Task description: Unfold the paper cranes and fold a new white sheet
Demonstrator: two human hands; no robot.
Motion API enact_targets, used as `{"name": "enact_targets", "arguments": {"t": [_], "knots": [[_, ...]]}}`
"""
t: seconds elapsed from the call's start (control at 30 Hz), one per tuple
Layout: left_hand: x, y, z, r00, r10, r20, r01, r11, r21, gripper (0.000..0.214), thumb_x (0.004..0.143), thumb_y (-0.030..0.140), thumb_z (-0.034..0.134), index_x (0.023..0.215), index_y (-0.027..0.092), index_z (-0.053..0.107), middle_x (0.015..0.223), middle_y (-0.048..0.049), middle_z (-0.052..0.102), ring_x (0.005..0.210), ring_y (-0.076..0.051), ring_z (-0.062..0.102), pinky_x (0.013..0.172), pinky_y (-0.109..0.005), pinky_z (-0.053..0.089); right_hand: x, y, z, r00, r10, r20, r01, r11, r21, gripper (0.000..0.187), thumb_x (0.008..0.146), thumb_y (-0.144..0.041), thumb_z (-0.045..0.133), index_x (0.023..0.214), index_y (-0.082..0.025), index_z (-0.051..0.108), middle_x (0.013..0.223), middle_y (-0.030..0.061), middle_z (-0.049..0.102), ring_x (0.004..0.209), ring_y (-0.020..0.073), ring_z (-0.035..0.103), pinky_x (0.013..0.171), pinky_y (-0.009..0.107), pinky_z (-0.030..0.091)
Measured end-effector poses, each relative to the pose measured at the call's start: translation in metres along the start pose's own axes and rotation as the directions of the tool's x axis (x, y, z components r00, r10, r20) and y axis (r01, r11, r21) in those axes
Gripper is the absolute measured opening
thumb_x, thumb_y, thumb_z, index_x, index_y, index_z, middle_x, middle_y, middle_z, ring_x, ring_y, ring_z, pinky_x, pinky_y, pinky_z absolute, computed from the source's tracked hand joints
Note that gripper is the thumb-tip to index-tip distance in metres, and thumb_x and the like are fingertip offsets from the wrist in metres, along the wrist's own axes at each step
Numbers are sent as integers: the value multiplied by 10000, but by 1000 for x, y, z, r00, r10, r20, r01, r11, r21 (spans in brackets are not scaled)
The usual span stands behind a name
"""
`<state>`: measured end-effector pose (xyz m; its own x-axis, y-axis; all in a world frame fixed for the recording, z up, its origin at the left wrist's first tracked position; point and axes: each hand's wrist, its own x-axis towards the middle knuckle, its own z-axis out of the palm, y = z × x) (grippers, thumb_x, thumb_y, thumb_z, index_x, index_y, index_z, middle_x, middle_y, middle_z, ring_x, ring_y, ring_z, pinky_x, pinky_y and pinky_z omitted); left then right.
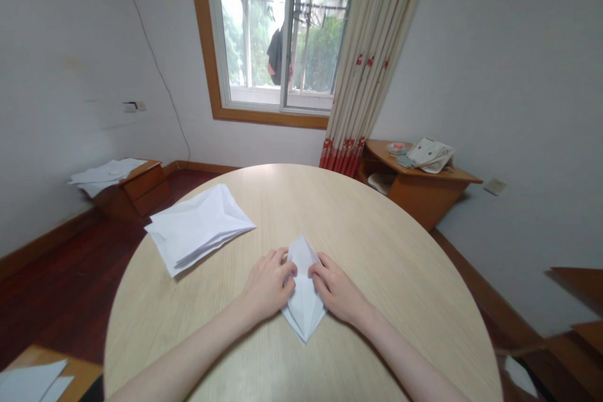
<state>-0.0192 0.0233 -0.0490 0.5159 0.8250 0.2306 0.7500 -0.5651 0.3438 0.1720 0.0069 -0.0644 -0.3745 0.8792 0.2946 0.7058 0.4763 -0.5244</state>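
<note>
A folded sheet of white paper (305,301) lies on the round wooden table, shaped like a long diamond with one point away from me and one toward me. Creases run along its middle. On its left edge, my left hand (269,282) has its fingers curled and pinches the paper. My right hand (338,286) grips the right edge in the same way, thumb and fingers bent over the fold. The fingertips partly cover the paper's sides.
A stack of creased white paper (200,223) rests at the left on the round table (400,326). Beyond stand a low cabinet with papers (110,173) at left and a corner cabinet (409,191) with a bag (431,154) at right. A curtain (362,63) hangs beside the window.
</note>
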Motion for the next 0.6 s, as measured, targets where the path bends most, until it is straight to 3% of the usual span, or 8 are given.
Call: {"name": "enact_targets", "arguments": {"t": [0.23, 0.37, 0.47, 0.6], "knots": [[1, -1, 0, 1000, 11, -2, -11, 999, 36, 200, 809, 121, 516, 881, 226, 671, 1194, -61, 584, 1039, -248, 545, 864, -402, 460, -2, -2, -9, 999, -48, 17, 49, 997, -54, 239, 906, -100, 367, 845, -188, 580, 928, 70, 560, 915, 200, 542, 819, 342, 466], [2, -2, -2, 1000, 6, -3, -6, 1000, 24, 210, 803, 116, 521, 855, 231, 689, 1178, -55, 593, 1040, -248, 543, 875, -406, 461, -2, 2, -15, 988, -152, -27, 150, 986, -70, 256, 898, -123, 374, 908, -189, 621, 1178, 121, 556, 1105, 241, 492, 926, 418, 430], [3, -4, -2, 1000, 8, -5, -8, 1000, 14, 216, 802, 118, 528, 842, 238, 703, 1187, -49, 594, 1044, -246, 545, 881, -406, 463, -2, 4, -19, 956, -273, -107, 265, 961, -85, 283, 872, -119, 376, 965, -201, 631, 1338, 117, 485, 1232, 263, 407, 986, 468, 379], [4, -7, -2, 1000, 27, 4, -27, 1000, -1, 224, 796, 116, 533, 842, 240, 713, 1217, -50, 588, 1057, -251, 544, 888, -412, 460, -2, 4, -24, 901, -392, -185, 377, 919, -115, 344, 790, -60, 381, 992, -215, 612, 1279, 91, 557, 1201, 251, 449, 961, 460, 375]]}}
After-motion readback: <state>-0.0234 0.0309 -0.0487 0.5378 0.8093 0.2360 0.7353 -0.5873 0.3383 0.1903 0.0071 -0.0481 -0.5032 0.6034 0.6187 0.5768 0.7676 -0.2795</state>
